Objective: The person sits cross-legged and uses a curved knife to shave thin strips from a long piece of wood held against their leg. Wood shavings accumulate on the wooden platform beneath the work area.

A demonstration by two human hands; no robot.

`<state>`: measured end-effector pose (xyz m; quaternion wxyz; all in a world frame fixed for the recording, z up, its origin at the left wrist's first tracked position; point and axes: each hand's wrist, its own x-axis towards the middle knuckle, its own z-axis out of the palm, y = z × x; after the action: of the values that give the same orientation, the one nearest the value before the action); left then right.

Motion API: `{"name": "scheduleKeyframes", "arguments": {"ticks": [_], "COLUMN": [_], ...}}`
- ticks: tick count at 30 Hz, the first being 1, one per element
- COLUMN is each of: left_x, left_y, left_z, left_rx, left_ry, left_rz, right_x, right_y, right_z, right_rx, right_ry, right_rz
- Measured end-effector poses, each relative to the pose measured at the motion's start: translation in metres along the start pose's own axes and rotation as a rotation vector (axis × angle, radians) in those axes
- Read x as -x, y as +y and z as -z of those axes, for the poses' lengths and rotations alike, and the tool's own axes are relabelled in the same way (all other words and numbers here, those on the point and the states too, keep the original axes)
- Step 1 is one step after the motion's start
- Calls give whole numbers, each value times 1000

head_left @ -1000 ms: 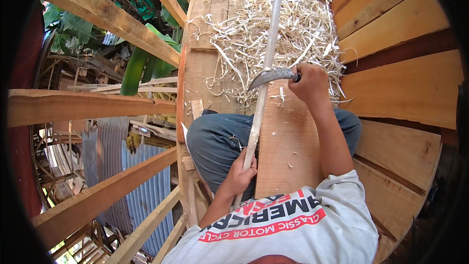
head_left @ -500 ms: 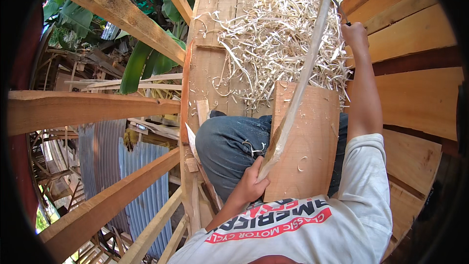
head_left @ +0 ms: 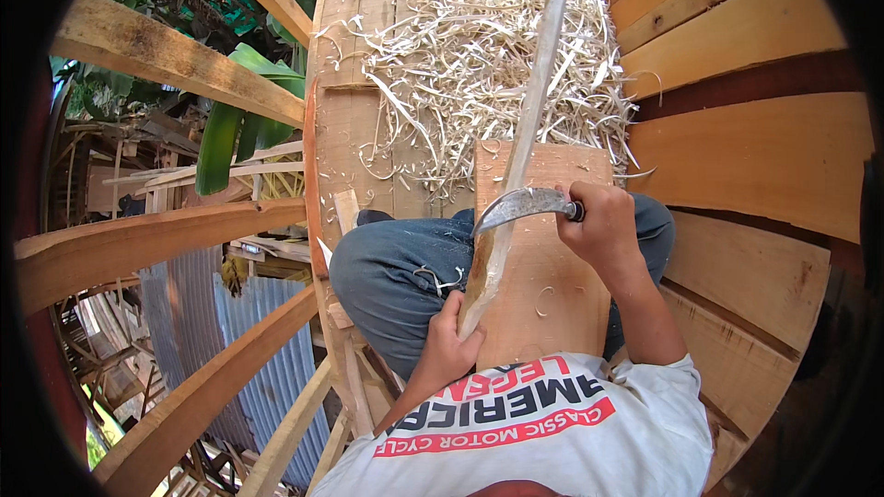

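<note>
A long pale wooden stick [head_left: 531, 101] runs from my lap up past the shavings, partly stripped, with darker brown skin along its near part. My left hand [head_left: 453, 336] is closed round its near end. My right hand [head_left: 599, 225] grips the dark handle of a curved knife [head_left: 520, 206], whose hooked blade lies across the stick, its tip at the stick's left edge. Beneath both is a flat wooden board [head_left: 543, 304], resting across my lap, with a few small curls of wood on it.
Pale wood shavings [head_left: 497, 55] lie heaped on the plank floor [head_left: 345, 129] ahead. Slanting timber posts [head_left: 175, 60] stand to the left, with corrugated metal sheets [head_left: 267, 340] below and outside. A wall of wide planks [head_left: 755, 152] rises close on the right.
My right hand has brought the knife from the stick's far end back toward me, onto its near part. My left hand keeps its hold. The whole view has shifted slightly.
</note>
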<state>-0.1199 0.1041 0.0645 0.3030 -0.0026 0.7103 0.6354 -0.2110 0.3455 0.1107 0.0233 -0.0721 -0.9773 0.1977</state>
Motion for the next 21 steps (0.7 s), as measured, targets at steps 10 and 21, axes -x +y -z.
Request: {"name": "scheduleKeyframes", "arguments": {"ticks": [10,21], "left_x": [-4,-5], "left_y": [9,2], "left_z": [-6,1], "left_rx": [-64,-38], "left_ry": [104,85], "left_rz": [-38,-2], "right_x": [-56,-106], "right_y": [24,24], "right_z": [-7,-9], "right_rx": [239,376], "right_ry": [82,107], "right_rz": [45,-20]}}
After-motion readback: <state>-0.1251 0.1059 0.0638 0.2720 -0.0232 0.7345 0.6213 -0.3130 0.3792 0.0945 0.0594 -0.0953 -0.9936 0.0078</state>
